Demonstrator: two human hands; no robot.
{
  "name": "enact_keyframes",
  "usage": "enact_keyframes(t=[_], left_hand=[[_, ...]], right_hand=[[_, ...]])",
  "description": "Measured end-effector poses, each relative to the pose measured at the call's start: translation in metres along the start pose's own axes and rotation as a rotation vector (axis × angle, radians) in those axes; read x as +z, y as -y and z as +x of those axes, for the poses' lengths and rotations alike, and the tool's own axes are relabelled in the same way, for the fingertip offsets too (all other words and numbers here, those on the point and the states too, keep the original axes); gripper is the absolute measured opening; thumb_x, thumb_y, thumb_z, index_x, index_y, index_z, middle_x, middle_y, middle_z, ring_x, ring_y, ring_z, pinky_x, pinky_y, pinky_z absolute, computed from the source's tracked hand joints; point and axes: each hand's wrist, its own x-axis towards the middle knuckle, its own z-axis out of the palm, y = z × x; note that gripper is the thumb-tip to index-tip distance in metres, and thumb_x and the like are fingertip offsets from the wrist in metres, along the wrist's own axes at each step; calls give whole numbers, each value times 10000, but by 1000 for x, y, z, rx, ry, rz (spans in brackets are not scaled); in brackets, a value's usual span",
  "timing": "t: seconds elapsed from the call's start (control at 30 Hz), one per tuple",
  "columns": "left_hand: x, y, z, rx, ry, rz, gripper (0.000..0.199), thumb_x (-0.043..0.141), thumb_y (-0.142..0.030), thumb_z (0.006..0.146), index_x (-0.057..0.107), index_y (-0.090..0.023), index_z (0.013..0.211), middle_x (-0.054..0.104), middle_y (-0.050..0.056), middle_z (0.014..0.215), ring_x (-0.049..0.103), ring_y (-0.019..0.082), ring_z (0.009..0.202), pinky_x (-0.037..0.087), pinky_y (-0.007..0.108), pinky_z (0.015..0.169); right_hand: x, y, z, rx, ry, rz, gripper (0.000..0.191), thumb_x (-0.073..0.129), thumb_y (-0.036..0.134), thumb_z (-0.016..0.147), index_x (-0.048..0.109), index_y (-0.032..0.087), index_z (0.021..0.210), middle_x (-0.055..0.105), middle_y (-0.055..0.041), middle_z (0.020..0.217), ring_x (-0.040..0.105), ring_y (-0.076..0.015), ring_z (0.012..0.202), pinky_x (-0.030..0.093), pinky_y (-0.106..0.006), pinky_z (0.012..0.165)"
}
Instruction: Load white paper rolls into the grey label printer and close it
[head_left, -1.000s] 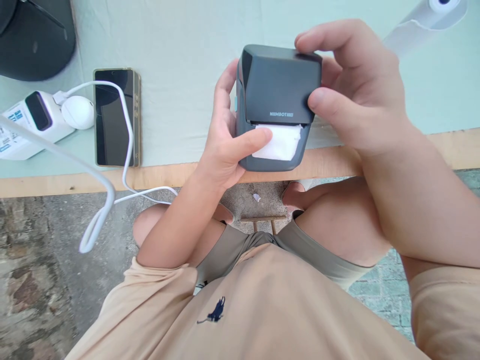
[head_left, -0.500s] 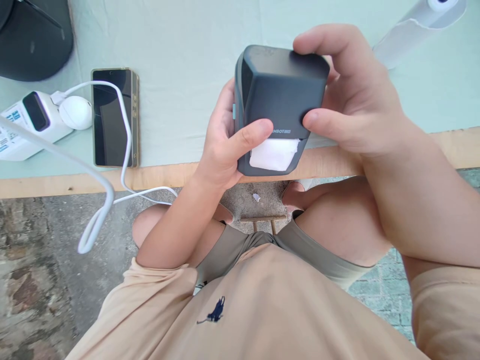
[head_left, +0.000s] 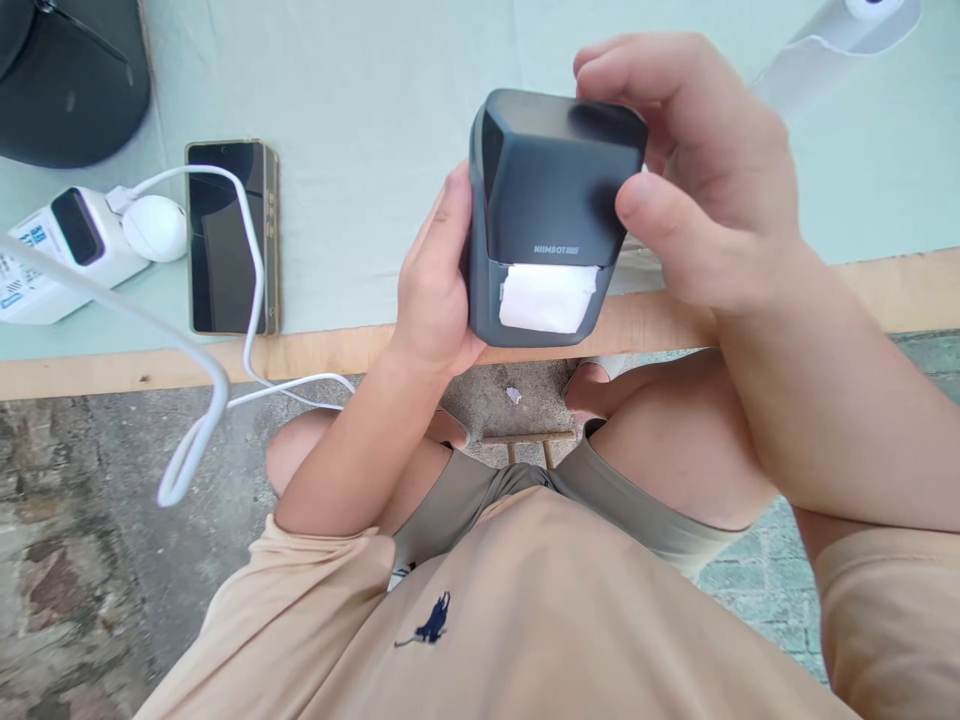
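Note:
A dark label printer with "NIIMBOT" lettering is held up over the table's front edge, its front facing me. A white label strip sticks out of the slot below the lettering. My left hand grips the printer's left side, thumb along the edge and the other fingers hidden behind. My right hand is curled at the upper right corner, with fingertips at the top edge and the thumb against the right edge.
Left on the table are a phone, a white power strip with a plug and white cable, and a black container. A white paper roll lies at the far right. A paper scrap is on the floor.
My left thumb has moved off the printer's front to its left side, uncovering the lettering. My right thumb has slid up and outward to the right edge.

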Motion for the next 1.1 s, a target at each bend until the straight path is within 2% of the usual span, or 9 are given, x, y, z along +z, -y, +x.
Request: enact_keyframes(t=[0.17, 0.33, 0.43, 0.53, 0.6, 0.67, 0.77, 0.93, 1.1], left_hand=[[-6, 2, 1, -12, -7, 25, 401, 248, -428, 847, 586, -234, 939, 611, 14, 1036, 397, 213, 1213, 399, 355, 970], [-9, 3, 2, -5, -20, -38, 344, 297, -382, 853, 587, -211, 926, 605, 1, 1027, 499, 210, 1103, 401, 354, 967], [-5, 1, 2, 1, 2, -69, 390, 254, -418, 857, 576, -210, 926, 599, -6, 997, 489, 206, 1125, 424, 360, 940], [0, -2, 0, -8, 8, -55, 423, 243, -474, 835, 579, -223, 891, 589, -6, 983, 458, 203, 1173, 444, 348, 904], [1, -2, 0, -30, -1, -48, 347, 319, -456, 815, 567, -231, 908, 590, 10, 978, 474, 206, 1154, 446, 344, 889], [0, -2, 0, -36, -15, -58, 246, 406, -408, 794, 540, -242, 916, 596, 23, 956, 510, 216, 1097, 441, 350, 866], [-1, -1, 0, -26, 4, -100, 175, 424, -367, 801, 517, -233, 863, 595, 32, 938, 535, 220, 1031, 437, 352, 822], [4, 0, -3, 8, -23, -68, 237, 362, -320, 839, 518, -214, 981, 555, 15, 803, 580, 160, 922, 451, 277, 776], [4, 0, -4, -7, -33, -19, 212, 394, -287, 830, 542, -274, 982, 472, -18, 592, 579, 106, 660, 433, 210, 622]], right_hand=[[-4, 5, 2, -65, 137, -89, 522, 476, 353, 752, 344, 185, 1228, 357, -22, 1267, 326, -120, 1237, 326, -274, 1073], [-12, 9, 6, -41, 201, -142, 672, 592, 399, 661, 321, 222, 1250, 327, -4, 1285, 306, -139, 1243, 329, -274, 1086], [-13, 12, 6, -48, 34, -227, 540, 559, 450, 664, 436, 234, 1144, 443, 22, 1153, 394, -128, 1137, 436, -239, 932], [-11, 17, 6, -25, -240, -212, 357, 541, 437, 685, 473, 287, 1002, 527, 67, 960, 518, -58, 828, 439, -211, 689], [-9, 22, 7, 61, -363, -169, 264, 509, 414, 729, 451, 292, 956, 522, 70, 876, 499, -11, 644, 405, -199, 604], [-7, 26, 9, 181, -396, -154, 242, 468, 421, 761, 425, 257, 932, 504, 46, 830, 495, -10, 613, 406, -196, 582], [-7, 29, 12, 256, -343, -224, 233, 409, 420, 793, 449, 197, 846, 507, 11, 834, 523, -45, 711, 415, -201, 569], [-13, 22, 13, 131, 46, -552, 170, 491, 286, 725, 539, 237, 880, 565, 61, 841, 492, -41, 641, 358, -226, 571], [-12, 24, 15, 243, 285, -754, 299, 481, 393, 714, 502, 285, 991, 561, 53, 760, 433, -36, 591, 307, -216, 568]])
